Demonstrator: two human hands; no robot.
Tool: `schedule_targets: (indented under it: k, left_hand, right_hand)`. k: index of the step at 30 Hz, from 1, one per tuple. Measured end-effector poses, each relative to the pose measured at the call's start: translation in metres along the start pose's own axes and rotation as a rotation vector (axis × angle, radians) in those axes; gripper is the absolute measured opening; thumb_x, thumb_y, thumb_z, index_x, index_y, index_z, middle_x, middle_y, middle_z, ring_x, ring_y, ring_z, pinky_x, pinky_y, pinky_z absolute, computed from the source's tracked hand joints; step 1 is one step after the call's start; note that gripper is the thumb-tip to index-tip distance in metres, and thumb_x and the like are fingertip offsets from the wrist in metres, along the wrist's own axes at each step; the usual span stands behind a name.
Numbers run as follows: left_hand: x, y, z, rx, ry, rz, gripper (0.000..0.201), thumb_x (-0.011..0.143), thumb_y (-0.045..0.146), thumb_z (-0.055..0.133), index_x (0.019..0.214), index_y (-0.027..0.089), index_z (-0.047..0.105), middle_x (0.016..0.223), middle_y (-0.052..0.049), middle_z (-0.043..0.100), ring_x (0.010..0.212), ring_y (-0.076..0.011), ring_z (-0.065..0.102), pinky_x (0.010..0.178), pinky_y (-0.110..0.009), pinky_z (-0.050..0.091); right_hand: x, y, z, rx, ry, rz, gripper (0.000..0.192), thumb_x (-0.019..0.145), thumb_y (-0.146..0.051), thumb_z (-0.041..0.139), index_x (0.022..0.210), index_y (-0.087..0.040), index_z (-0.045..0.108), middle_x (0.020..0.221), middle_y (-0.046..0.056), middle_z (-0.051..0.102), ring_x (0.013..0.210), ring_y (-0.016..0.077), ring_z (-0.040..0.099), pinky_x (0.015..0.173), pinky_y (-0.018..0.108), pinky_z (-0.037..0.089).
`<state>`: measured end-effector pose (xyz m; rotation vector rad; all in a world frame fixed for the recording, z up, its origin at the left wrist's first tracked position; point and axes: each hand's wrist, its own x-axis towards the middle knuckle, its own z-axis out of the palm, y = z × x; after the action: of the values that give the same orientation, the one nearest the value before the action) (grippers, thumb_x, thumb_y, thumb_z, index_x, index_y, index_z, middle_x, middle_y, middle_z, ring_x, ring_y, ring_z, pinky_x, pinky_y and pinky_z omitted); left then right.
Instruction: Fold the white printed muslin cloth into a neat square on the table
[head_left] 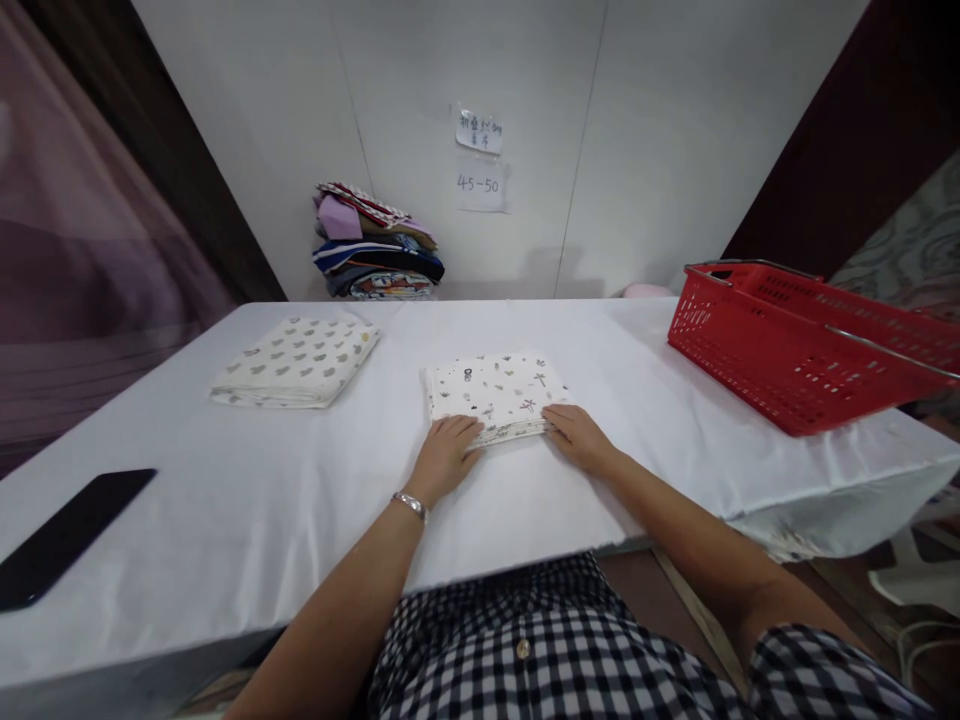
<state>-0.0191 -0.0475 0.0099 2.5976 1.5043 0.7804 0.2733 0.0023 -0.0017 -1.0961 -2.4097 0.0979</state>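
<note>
A folded white cloth (495, 388) printed with small plants and animals lies flat in the middle of the white-covered table, its layered edge facing me. My left hand (447, 455) grips the near left corner, fingers on top and thumb against the front edge. At the near right corner, my right hand (577, 436) also has hold of the cloth, its fingertips on the upper layer. Apart from both hands, to the left, rests another folded cloth (300, 360), white with grey motifs.
A red plastic basket (795, 345) with metal handles stands at the right end of the table (315, 500). Near the left edge lies a flat black object (71, 535), perhaps a phone. Behind the table's far edge is a stack of folded fabrics (379, 245) by the wall.
</note>
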Motion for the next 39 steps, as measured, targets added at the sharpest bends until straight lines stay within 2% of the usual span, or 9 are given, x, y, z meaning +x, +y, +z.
schedule_targets:
  k: [5,9,14,17,21,27,31,36,39]
  left_hand:
    - [-0.001,0.004,-0.001,0.001,-0.022,-0.024,0.041,0.081,0.022,0.053,0.122,0.025,0.054,0.126,-0.007,0.056,0.119,-0.0239,0.046,0.103,-0.046,0.031]
    - [-0.002,0.001,-0.001,-0.045,0.063,-0.060,0.036,0.081,0.028,0.054,0.117,0.023,0.057,0.124,-0.007,0.057,0.118,-0.0227,0.047,0.104,-0.044,0.033]
    - [-0.001,-0.017,-0.001,-0.156,0.348,-0.487,0.040,0.085,0.043,0.047,0.115,0.018,0.057,0.126,-0.011,0.054,0.118,-0.0246,0.048,0.097,-0.043,0.041]
    - [-0.001,-0.027,0.000,-0.259,0.341,-0.703,0.046,0.083,0.044,0.050,0.120,0.016,0.052,0.116,-0.012,0.060,0.100,-0.0233,0.059,0.085,-0.039,0.048]
    - [-0.001,-0.029,0.000,-0.318,0.326,-0.745,0.048,0.079,0.038,0.056,0.122,0.017,0.050,0.105,-0.010,0.064,0.086,-0.0202,0.062,0.080,-0.036,0.049]
    - [-0.001,-0.029,0.000,-0.347,0.321,-0.763,0.047,0.078,0.035,0.057,0.121,0.017,0.050,0.117,-0.011,0.058,0.078,-0.0173,0.062,0.077,-0.034,0.050]
    - [-0.001,-0.018,0.006,-0.434,0.277,-0.734,0.048,0.076,0.034,0.059,0.121,0.017,0.050,0.116,-0.010,0.058,0.082,-0.0168,0.062,0.078,-0.032,0.050]
    - [-0.001,0.011,0.015,-0.613,0.050,-0.457,0.040,0.076,0.034,0.060,0.115,0.024,0.056,0.105,-0.002,0.064,0.070,-0.0122,0.061,0.070,-0.027,0.052]
    - [0.000,0.007,0.014,-0.566,0.118,-0.490,0.030,0.080,0.031,0.054,0.108,0.023,0.060,0.097,0.000,0.065,0.066,-0.0114,0.059,0.069,-0.028,0.051]
  right_hand:
    - [-0.004,-0.001,0.000,0.005,-0.039,-0.015,0.043,0.086,-0.023,0.044,0.129,-0.022,0.049,0.129,0.009,0.053,0.119,0.0247,0.047,0.101,0.046,0.036]
    - [-0.005,0.004,-0.004,0.082,-0.005,0.029,0.045,0.083,-0.027,0.050,0.128,-0.021,0.051,0.132,0.009,0.051,0.124,0.0251,0.042,0.105,0.045,0.031]
    - [0.002,0.024,-0.004,0.396,0.118,0.545,0.054,0.079,-0.039,0.054,0.129,-0.021,0.049,0.135,0.009,0.048,0.121,0.0244,0.047,0.101,0.041,0.038]
    - [0.013,0.036,-0.004,0.543,0.087,0.804,0.061,0.077,-0.039,0.057,0.133,-0.017,0.045,0.126,0.012,0.055,0.106,0.0230,0.057,0.092,0.037,0.045]
    - [0.030,0.044,-0.009,0.535,0.010,0.927,0.065,0.073,-0.043,0.062,0.132,-0.018,0.046,0.117,0.013,0.060,0.097,0.0237,0.061,0.082,0.035,0.048]
    - [0.049,0.051,-0.011,0.549,-0.116,0.976,0.068,0.063,-0.044,0.072,0.124,-0.019,0.054,0.119,0.017,0.059,0.095,0.0283,0.061,0.072,0.038,0.050]
    - [0.060,0.071,-0.016,0.569,0.004,0.865,0.065,0.064,-0.036,0.073,0.124,-0.017,0.054,0.109,0.014,0.064,0.088,0.0250,0.063,0.077,0.036,0.049]
    - [0.078,0.094,-0.031,0.170,0.091,0.809,0.058,0.071,-0.022,0.063,0.127,-0.012,0.051,0.109,0.014,0.064,0.099,0.0292,0.060,0.088,0.044,0.045]
    - [0.080,0.075,-0.028,0.056,0.091,0.654,0.049,0.076,-0.020,0.056,0.124,-0.014,0.054,0.116,0.013,0.061,0.109,0.0287,0.054,0.098,0.045,0.039]
